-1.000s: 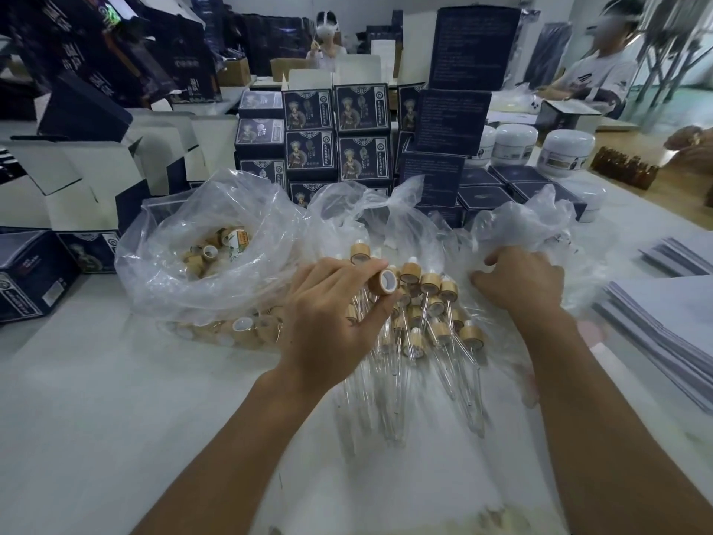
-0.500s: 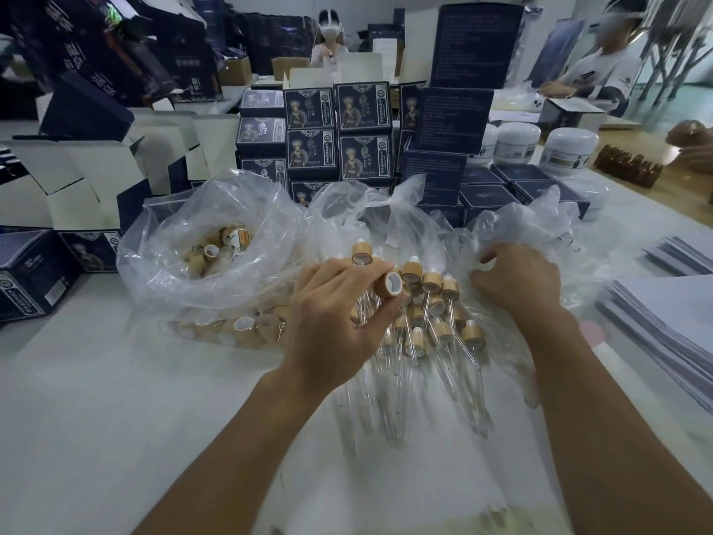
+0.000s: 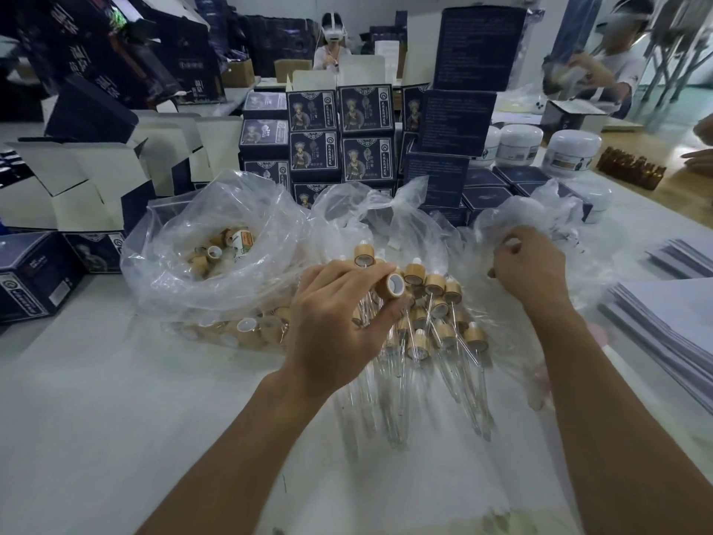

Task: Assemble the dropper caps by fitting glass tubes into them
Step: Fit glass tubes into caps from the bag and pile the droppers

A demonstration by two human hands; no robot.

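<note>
A wide white bench (image 3: 96, 418) fills the lower view, inside a crowded packing room; two other persons work at benches farther back. Behind the working place stands a wall of dark blue cartons (image 3: 339, 137), each printed with a figure in a tall headdress and a round logo — the writing on them is too small to read. Folded-open cartons with white insides (image 3: 73, 187) lie at the left, white jars (image 3: 571, 152) and a row of brown bottles (image 3: 629, 169) at the right, and stacks of grey sheets (image 3: 671, 330) at the right edge.

A clear plastic bag (image 3: 185, 241) at the left holds loose dropper caps (image 3: 210, 254), bamboo-coloured rings with white inside. One small thing in it has an orange label, not readable. Just beside it, finished droppers (image 3: 436, 322) lie in a heap on clear plastic, each with a bamboo collar, a white bulb and a thin glass tube (image 3: 467, 384) pointing toward the person.

The left hand (image 3: 339, 322) hovers over this heap and pinches one dropper cap (image 3: 393, 285) between thumb and fingers, its open white end facing up. The right hand (image 3: 528, 270) has curled fingers that grip the crumpled plastic of a second bag (image 3: 536, 210) at the right.
</note>
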